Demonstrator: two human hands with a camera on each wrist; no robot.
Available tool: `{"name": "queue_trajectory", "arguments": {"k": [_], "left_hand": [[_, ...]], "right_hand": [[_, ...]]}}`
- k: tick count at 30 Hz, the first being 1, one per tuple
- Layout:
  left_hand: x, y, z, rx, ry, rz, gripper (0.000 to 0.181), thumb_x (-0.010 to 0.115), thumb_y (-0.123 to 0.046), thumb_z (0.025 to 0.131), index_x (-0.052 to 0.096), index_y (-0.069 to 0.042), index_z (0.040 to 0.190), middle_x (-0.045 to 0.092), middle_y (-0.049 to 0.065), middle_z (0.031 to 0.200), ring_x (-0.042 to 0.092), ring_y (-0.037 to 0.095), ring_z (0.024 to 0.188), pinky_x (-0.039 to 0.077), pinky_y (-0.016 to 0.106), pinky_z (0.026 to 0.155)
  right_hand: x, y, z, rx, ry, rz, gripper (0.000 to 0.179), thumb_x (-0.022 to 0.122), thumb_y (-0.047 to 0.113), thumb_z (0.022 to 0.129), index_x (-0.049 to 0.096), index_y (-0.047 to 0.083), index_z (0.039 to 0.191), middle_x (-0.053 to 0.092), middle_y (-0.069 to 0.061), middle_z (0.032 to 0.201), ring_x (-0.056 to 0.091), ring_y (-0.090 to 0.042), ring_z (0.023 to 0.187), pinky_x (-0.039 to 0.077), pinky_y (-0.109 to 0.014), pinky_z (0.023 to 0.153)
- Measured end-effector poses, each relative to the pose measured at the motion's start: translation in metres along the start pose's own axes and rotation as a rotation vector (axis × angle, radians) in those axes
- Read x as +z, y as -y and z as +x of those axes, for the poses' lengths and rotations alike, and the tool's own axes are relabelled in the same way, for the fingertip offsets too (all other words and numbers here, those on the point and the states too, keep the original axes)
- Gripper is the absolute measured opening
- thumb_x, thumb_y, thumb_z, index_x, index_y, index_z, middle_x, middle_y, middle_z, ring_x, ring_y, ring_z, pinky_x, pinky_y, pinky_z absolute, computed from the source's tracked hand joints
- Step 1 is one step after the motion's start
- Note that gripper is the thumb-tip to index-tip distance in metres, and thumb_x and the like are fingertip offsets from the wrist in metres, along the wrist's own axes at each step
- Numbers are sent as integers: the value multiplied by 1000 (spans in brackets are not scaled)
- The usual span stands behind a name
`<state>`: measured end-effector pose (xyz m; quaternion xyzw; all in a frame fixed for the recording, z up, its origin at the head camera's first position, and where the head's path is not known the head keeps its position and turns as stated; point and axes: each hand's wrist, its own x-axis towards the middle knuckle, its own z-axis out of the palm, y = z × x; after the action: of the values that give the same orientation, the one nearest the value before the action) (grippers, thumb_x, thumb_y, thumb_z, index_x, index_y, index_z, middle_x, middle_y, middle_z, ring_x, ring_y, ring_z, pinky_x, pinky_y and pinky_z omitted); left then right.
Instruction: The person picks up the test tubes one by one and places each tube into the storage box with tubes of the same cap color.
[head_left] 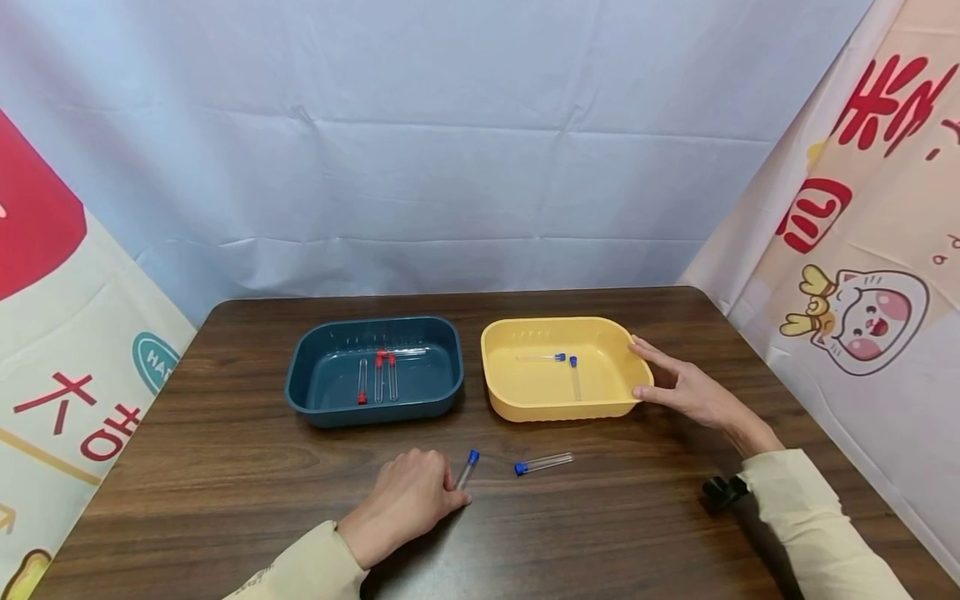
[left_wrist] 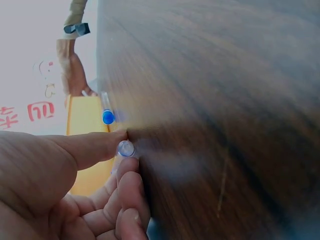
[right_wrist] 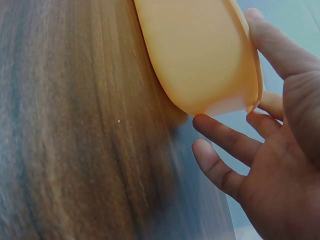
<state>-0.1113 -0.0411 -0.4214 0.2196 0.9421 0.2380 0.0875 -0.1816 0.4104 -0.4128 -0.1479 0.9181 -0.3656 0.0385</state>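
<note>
My left hand (head_left: 412,496) is low over the table, thumb and fingers pinching a blue-capped test tube (head_left: 466,472). In the left wrist view, that tube's rounded clear end (left_wrist: 126,148) shows between thumb and index finger. Another blue-capped test tube (head_left: 543,463) lies on the table to its right. My right hand (head_left: 693,392) touches the right end of a yellow tray (head_left: 562,412) with spread fingers, as the right wrist view also shows. Inside this tray are two test tubes with blue caps (head_left: 573,362).
A dark blue tray (head_left: 375,414) stands left of the yellow one, holding several red-capped test tubes (head_left: 378,375). Both trays sit on a brown wood-grain table (head_left: 225,467). A pale cloth (head_left: 450,167) hangs behind the table, with printed cloths at the sides.
</note>
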Motion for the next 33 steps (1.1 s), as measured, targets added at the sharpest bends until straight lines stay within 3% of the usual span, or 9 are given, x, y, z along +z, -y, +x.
{"name": "queue_trajectory", "arguments": {"k": [11,18,22,25,33], "left_hand": [[0,-3,1,-73,59,-76,30,86,-29,85,62,-18,71,55,-5,64,50,11,59,43,29,53],[1,-4,1,-72,19,-89,32,88,-33,83,65,-11,81,55,-3,67,51,12,60,44,30,54],[1,-3,1,-36,-30,-30,42,89,-40,81,67,-8,96,54,-4,66,50,14,58,43,33,51],[0,-1,4,-3,-32,-7,51,89,-42,80,66,-7,109,54,-4,72,50,14,60,43,35,52],[-13,13,16,172,150,-19,80,88,-48,81,58,-6,143,52,0,113,52,15,96,52,37,84]], "right_hand": [[0,2,-1,-1,-1,-6,79,75,22,97,33,8,163,19,-14,171,19,-47,152,28,-70,111],[0,2,-1,-8,-7,-2,79,76,22,97,34,8,162,20,-14,170,17,-46,153,26,-71,112],[0,2,0,-8,-4,3,79,76,22,97,34,7,162,20,-14,171,16,-47,153,24,-72,112],[0,2,0,-9,-7,1,79,76,22,97,34,7,162,20,-14,170,17,-47,153,24,-72,112],[0,1,0,-15,-9,-14,79,76,22,97,34,7,162,21,-14,170,18,-46,153,26,-71,111]]}}
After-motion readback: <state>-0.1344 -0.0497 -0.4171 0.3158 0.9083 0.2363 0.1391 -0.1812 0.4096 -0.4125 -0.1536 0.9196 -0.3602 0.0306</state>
